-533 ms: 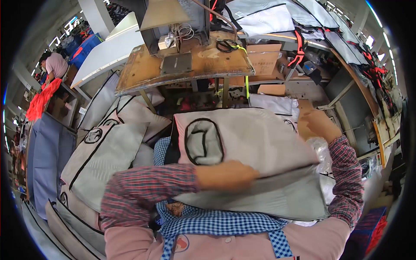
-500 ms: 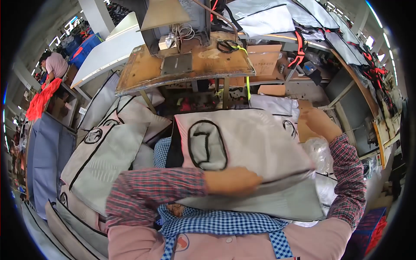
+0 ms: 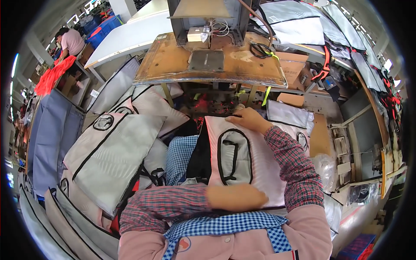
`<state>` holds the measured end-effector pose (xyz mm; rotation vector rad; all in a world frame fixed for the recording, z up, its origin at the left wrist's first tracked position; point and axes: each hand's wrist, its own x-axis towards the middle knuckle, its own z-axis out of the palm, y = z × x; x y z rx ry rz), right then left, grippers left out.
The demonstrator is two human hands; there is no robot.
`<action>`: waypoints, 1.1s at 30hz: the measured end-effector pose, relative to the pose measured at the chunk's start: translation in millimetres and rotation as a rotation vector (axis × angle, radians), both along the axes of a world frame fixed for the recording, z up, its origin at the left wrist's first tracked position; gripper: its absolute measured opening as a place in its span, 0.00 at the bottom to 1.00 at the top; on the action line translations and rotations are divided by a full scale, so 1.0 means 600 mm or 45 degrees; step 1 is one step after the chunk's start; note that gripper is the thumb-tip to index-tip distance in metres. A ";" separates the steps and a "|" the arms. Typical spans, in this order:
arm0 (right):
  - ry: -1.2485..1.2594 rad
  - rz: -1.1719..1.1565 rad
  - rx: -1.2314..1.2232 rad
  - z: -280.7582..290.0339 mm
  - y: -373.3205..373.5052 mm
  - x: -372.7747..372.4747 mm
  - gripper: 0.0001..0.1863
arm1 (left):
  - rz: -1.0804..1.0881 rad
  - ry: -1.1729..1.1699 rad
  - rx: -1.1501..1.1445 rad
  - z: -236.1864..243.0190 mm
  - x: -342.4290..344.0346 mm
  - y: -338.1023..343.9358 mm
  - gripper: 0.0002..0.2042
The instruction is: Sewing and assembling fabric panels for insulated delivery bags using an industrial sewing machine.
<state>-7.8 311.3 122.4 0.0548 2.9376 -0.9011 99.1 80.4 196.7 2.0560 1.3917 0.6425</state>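
Across my lap lies a silvery, pinkish fabric panel with black-bound edges. An oval, black-edged opening sits in its upper left part, with grey lining inside. My right hand is at the far edge, fingers closed over the black binding. Along the near edge, my left hand is closed with its knuckles up, the forearm lying across my body; its fingertips are blurred and partly hidden against the panel. A black strip shows at the panel's left side, beside my blue checked apron.
Several similar silvery pieces are heaped at my left. Ahead stands a worn wooden machine table. Cardboard and a clear plastic bag lie at my right. A person sits far left.
My right hand has come from the right side to the panel's far edge. Less of the panel's right part shows now. The view has shifted left; my left hand remains along the near edge.
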 end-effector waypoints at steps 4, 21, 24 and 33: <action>0.202 -0.131 0.095 0.084 -0.001 0.014 0.32 | 1.331 -0.108 0.662 0.031 -0.182 -0.062 0.07; 0.304 -0.386 0.343 0.273 0.047 -0.101 0.36 | 1.492 -1.130 0.667 0.044 -0.468 0.075 0.18; 0.368 -0.375 0.356 0.256 0.066 -0.136 0.39 | 1.564 -1.190 0.554 0.057 -0.495 0.096 0.16; 0.230 -0.305 0.340 0.265 0.101 -0.185 0.40 | 1.697 -1.421 0.391 0.066 -0.561 0.139 0.13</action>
